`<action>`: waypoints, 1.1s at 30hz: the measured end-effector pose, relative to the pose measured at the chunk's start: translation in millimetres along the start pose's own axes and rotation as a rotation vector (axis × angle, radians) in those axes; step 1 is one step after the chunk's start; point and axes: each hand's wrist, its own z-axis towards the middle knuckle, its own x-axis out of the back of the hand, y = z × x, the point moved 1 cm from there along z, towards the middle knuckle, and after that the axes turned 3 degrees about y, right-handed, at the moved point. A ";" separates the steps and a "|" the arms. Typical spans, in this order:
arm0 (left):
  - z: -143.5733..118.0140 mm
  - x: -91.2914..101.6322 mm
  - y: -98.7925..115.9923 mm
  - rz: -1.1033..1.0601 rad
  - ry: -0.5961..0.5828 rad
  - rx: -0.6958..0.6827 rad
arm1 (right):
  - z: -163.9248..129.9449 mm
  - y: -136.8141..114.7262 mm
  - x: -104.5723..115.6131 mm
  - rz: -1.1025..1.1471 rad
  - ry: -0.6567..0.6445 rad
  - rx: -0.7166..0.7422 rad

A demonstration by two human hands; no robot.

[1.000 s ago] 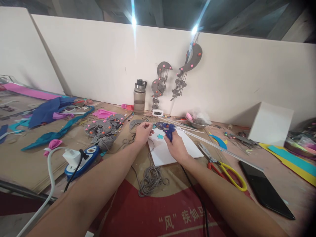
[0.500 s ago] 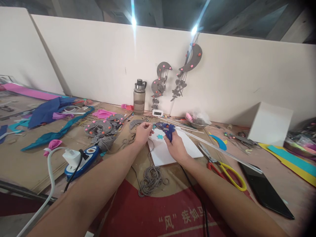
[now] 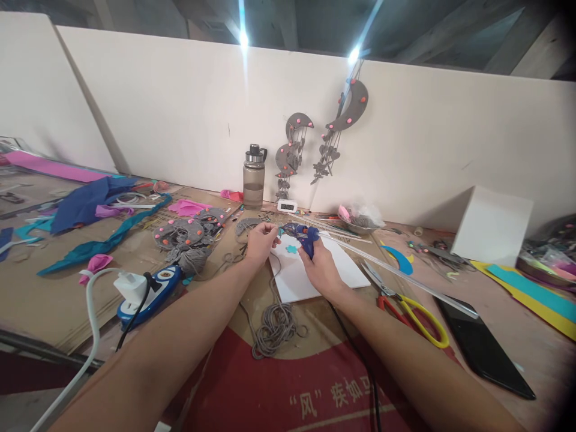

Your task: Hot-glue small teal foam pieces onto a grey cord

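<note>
My right hand (image 3: 320,259) is wrapped round the handle of a blue hot glue gun (image 3: 306,238), with a long clear glue stick (image 3: 396,271) running out of its back. The gun's nozzle points left, close to my left hand (image 3: 264,241). My left fingers pinch a small teal piece (image 3: 281,232), mostly hidden behind the fingertips. Below the gun a turquoise flower-shaped cutout (image 3: 292,249) lies on a white board (image 3: 294,285). Grey yarn (image 3: 275,330) is coiled on the cardboard in front, one strand leading up toward my left hand. A grey crescent (image 3: 245,225) lies just behind that hand.
Scissors (image 3: 402,300) and a black phone (image 3: 488,348) lie right. A blue power strip (image 3: 150,294) and decorated grey crescents (image 3: 180,233) are left. At the back stand a water bottle (image 3: 254,180) and a small clock (image 3: 287,206). Crescent hangings (image 3: 353,108) hang against the white wall.
</note>
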 end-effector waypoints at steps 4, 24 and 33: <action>-0.6 -0.2 1.2 -0.005 0.008 0.003 | -0.3 -0.6 1.0 -0.001 -0.010 -0.001; 0.8 0.0 -1.4 0.002 0.000 -0.011 | -0.8 -1.2 1.9 -0.006 0.008 0.003; 0.6 0.7 -1.7 -0.004 -0.005 -0.024 | -0.6 -1.8 2.6 -0.011 0.008 -0.002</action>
